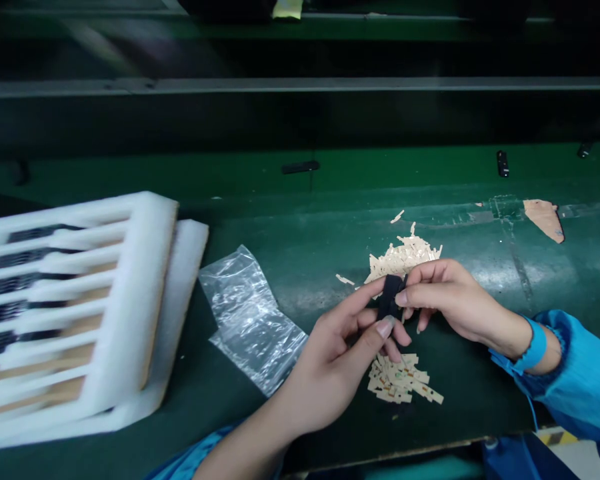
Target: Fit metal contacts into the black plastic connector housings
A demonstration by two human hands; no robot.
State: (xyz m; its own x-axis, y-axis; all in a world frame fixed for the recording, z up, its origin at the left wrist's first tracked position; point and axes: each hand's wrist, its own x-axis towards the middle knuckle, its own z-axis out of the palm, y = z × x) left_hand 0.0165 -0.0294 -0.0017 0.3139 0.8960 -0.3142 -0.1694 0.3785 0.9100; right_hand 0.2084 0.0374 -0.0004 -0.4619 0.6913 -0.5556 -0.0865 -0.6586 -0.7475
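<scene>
A small black part [390, 295] is held between both hands above the green work surface [300, 220]. My left hand [337, 360] pinches its lower end with thumb and fingers. From the right, my right hand [447, 297] grips its upper side with fingertips pressed together. A pile of beige paper backings [405, 257] lies just behind the hands. A smaller pile of beige stickers [403, 381] rests below them.
A white foam tray [130, 267] with slots holding black parts sits at the left, on a second foam sheet [187, 267]. An empty clear plastic bag [250, 320] lies beside it. A torn patch [544, 217] marks the surface at right. Small black pieces [300, 167] lie farther back.
</scene>
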